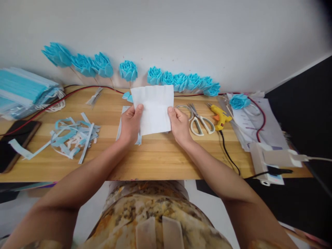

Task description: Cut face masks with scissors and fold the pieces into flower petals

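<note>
Between my two hands a white square sheet (157,110), fabric-like with a faint crease across it, is held up over the table. My left hand (131,122) pinches its left edge, thumb on the front face. On the opposite edge, my right hand (179,124) grips it the same way. Behind the sheet and my left hand, pale blue-grey material (139,139) lies partly hidden on the wood. A small blue piece (127,97) peeks out by the sheet's upper left. Just right of my right hand rest white-handled scissors (198,124).
Blue fabric flowers (103,65) on sticks lean along the wall. Face masks (23,90) are stacked at left, near cut strips (74,136) and a phone (19,141). A yellow glue gun (220,117), papers (269,121) and a power strip (261,164) with cords occupy the right.
</note>
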Demonstrator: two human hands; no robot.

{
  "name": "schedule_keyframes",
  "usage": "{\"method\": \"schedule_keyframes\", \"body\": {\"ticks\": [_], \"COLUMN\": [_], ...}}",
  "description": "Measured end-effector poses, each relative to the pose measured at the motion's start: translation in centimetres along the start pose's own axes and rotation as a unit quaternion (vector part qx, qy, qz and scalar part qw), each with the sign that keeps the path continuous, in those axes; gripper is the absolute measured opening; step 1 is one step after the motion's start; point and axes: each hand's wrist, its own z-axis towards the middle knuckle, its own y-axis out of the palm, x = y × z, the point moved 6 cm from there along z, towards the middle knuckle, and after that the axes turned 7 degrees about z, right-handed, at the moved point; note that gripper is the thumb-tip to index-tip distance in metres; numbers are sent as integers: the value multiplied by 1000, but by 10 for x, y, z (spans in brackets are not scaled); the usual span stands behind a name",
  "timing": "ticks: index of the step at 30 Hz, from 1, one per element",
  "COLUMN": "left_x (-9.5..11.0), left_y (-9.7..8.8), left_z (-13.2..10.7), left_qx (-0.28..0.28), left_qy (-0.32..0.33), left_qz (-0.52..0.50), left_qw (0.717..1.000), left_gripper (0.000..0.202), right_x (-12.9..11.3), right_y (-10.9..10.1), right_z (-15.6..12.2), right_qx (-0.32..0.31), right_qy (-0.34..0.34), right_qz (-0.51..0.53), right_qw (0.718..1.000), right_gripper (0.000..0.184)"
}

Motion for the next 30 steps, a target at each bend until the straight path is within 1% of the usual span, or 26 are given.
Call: {"method": "schedule_keyframes", "body": {"ticks": [3, 6, 8, 10, 13, 15, 19, 24, 27, 30], "left_x": [2, 6, 8, 8, 6, 4, 2, 6, 8, 12], "left_y": [0, -1, -3, -5, -6, -6, -6, 0, -2, -6], "left_z": [1, 4, 5, 6, 7, 8, 12, 16, 20, 23], "left_qx": [-4, -10, -16, -21, -25, -31, -60, -149, -158, -153], "left_qy": [7, 9, 6, -5, -25, -29, -27, -34, -31, -17], "left_qz": [-4, 2, 10, 15, 21, 21, 18, -6, -4, 6], "left_qw": [1000, 1000, 1000, 1000, 999, 999, 998, 988, 987, 988], "left_gripper": [40, 37, 36, 35, 36, 36, 36, 31, 27, 23], "right_x": [-9, -12, -9, -2, 8, 10, 5, 1, 1, 0], "right_y": [-1, -2, -2, -1, -1, -2, -6, -13, -16, -18], "right_z": [-1, 1, 4, 8, 13, 16, 20, 25, 27, 30], "right_qx": [3, -5, -26, -57, -97, -105, -107, -110, -116, -124], "right_qy": [-41, -50, -34, 1, 67, 92, 94, 96, 101, 98], "right_qz": [-14, -18, -9, 29, 100, 116, 118, 133, 135, 149], "right_qw": [999, 999, 999, 998, 988, 983, 983, 980, 979, 976], "right_gripper": [51, 51, 52, 52, 44, 37, 29, 27, 26, 32]}}
